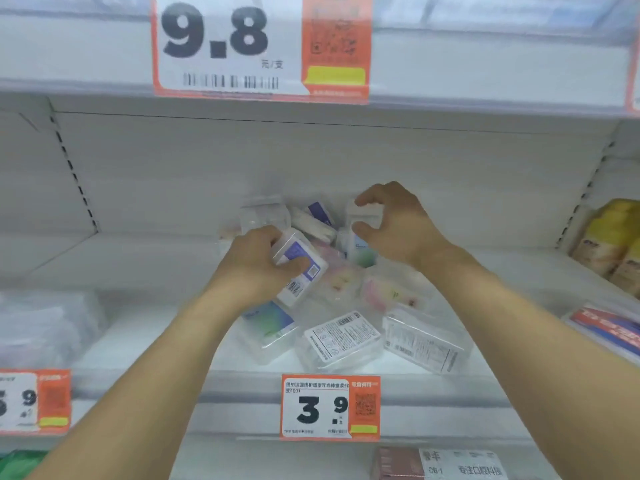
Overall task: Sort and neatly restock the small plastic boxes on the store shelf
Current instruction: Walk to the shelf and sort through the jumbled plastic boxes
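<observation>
Boxes (341,341) lie jumbled near the shelf (138,379) front edge: clear, rigid, likely light and slick; best taken across the short sides. Left hand (252,265) grips a purple-labelled box (299,268). Farther back, right hand (391,223) hovers half-curled over an upright box (358,244), holding nothing.

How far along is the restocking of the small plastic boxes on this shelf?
Early. Nothing looks lined up yet: clear plastic boxes lie jumbled at odd angles on the white shelf. In hand: the left hand grips a clear box with a purple label; the right hand curls over an upright clear box behind. Left: sorting and aligning the whole pile.
</observation>
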Available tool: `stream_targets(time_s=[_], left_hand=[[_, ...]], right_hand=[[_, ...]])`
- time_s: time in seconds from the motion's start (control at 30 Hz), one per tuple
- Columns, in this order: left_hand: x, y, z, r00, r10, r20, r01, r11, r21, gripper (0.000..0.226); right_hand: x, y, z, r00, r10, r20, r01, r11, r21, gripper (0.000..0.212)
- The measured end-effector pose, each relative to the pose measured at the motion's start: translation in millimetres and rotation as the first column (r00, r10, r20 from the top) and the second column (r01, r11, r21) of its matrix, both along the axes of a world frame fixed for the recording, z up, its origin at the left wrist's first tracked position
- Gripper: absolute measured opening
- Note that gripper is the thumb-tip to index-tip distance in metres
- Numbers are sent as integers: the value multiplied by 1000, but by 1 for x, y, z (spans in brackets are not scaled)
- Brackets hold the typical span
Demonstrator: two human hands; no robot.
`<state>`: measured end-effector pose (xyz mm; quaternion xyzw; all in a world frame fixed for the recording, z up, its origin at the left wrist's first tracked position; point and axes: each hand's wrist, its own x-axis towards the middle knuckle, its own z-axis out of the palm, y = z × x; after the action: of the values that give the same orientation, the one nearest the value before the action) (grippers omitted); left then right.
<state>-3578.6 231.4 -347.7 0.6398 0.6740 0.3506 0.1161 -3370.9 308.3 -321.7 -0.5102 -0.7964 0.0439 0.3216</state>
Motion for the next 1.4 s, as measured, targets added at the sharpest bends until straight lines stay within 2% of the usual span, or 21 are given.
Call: stream_targets(time_s=[0.1,0.17,0.2,0.3,0.4,0.5,0.57,0.63,0.67,0.77,0.83,0.9,0.93,0.97,1.03,1.07,1.23,1.33,1.4], left_hand=[[-14,1,-2,999,35,-28,-33,998,57,30],[-19,3,-3,998,11,-64,-8,998,59,32],[-20,5,-4,994,-4,-113,10,999,46,34],[-17,8,-8,969,-51,-242,69,995,66,44],[-5,6,-6,975,-136,-178,153,985,84,62],[4,6,-3,974,-181,-136,184,983,16,67],[4,6,-2,980,-193,-55,190,980,-61,54],[3,4,2,980,-198,34,201,973,-112,20],[2,2,5,979,-199,53,203,973,-107,11],[1,-5,20,979,-190,69,194,978,-71,17],[7,-10,31,980,-176,92,178,984,-11,20],[17,-13,37,961,-214,174,206,977,63,17],[24,-14,37,944,-251,213,240,968,79,14],[32,-14,36,927,-290,237,280,957,75,14],[46,-12,32,907,-348,236,350,936,31,23],[52,-10,28,902,-368,227,376,926,5,25],[67,1,15,878,-400,263,432,899,-76,25],[63,9,12,879,-397,264,428,901,-68,14],[62,11,13,890,-383,248,405,913,-43,14]], right_hand=[[-17,30,9,946,-88,313,145,975,-166,94],[-20,45,9,913,-74,400,219,918,-330,116],[-19,51,5,915,-50,400,216,898,-384,120],[-16,53,-7,927,-22,375,166,919,-357,112],[-8,42,-13,936,62,346,56,945,-322,96],[8,22,-9,954,198,225,-125,945,-301,67],[17,5,-3,956,248,154,-191,930,-313,56],[23,-13,3,949,294,116,-232,896,-378,55],[26,-19,3,945,315,93,-253,878,-405,55],[34,-35,-1,932,331,-148,-362,823,-438,43],[42,-41,-2,928,236,-287,-325,890,-320,31],[55,-44,1,959,24,-281,-83,977,-198,24],[63,-46,2,972,-85,-221,34,974,-225,27],[70,-48,1,974,-156,-161,99,943,-317,32],[79,-51,-4,969,-177,-170,68,861,-503,36],[82,-50,-7,963,-166,-211,29,846,-533,38],[91,-50,0,961,-52,-273,-115,820,-560,48],[105,-49,8,985,-59,-163,-49,807,-589,64],[111,-46,11,975,-150,-161,34,826,-563,73]])
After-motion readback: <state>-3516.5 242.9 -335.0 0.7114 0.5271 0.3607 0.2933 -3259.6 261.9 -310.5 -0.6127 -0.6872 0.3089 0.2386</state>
